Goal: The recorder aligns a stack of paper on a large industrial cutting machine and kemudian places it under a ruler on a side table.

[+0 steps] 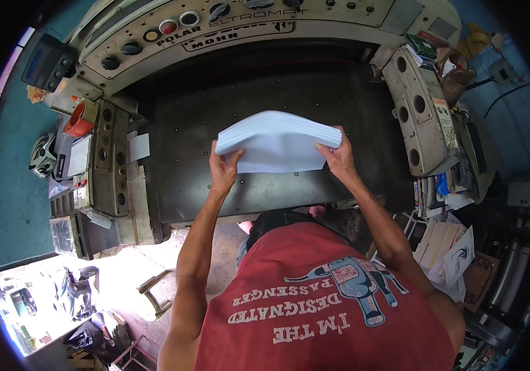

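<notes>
A thick stack of white paper sheets (280,148) is bowed upward in the middle between my two hands. My left hand (223,164) grips its left end, with the thumb on the near face and the fingers behind. At the right end my right hand (337,157) clasps it the same way. The layered sheet edges show along the top of the bend. Below the stack is the dark metal bed (197,117) of a cutting machine, dotted with small holes. Whether the lower paper edge touches the bed I cannot tell.
The machine's control panel (221,31) with knobs and buttons spans the far side. Side housings with round holes stand at left (105,154) and right (416,111). An orange-red cup (79,119) sits on the left one. A small wooden stool (155,294) stands on the floor.
</notes>
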Demonstrator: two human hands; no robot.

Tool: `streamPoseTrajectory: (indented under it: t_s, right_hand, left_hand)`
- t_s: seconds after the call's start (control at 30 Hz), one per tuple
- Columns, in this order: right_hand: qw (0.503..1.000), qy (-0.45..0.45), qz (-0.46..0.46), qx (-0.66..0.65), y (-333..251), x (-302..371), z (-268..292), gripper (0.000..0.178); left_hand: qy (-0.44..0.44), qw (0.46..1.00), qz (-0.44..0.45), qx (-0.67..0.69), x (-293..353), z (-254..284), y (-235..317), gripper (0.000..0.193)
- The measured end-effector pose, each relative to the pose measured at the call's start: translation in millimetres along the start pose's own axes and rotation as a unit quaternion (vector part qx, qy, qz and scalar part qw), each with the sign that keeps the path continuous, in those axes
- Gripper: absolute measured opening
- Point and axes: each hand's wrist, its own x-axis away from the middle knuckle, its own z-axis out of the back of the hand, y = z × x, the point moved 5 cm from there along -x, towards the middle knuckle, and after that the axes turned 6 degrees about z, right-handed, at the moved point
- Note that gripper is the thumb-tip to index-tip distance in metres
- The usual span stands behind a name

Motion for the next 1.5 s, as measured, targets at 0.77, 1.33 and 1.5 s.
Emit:
streamPoseTrajectory:
  t_s: [0.77,1.33,1.5]
  right_hand:
    - [0.994,-0.065,-0.010,0.084,68,21,-1,0.048]
    - [0.910,-0.201,-0.356,-0.069,113,-27,6,0.051]
    - [0.934,-0.140,0.025,0.328,57,12,-20,0.052]
  left_hand:
    - [0.020,0.995,0.082,-0.049,24,-24,-27,0.040]
    - [0.003,0.892,0.014,-0.451,17,-58,-15,0.040]
    - [-0.078,0.864,0.489,0.093,-19,-14,-56,0.051]
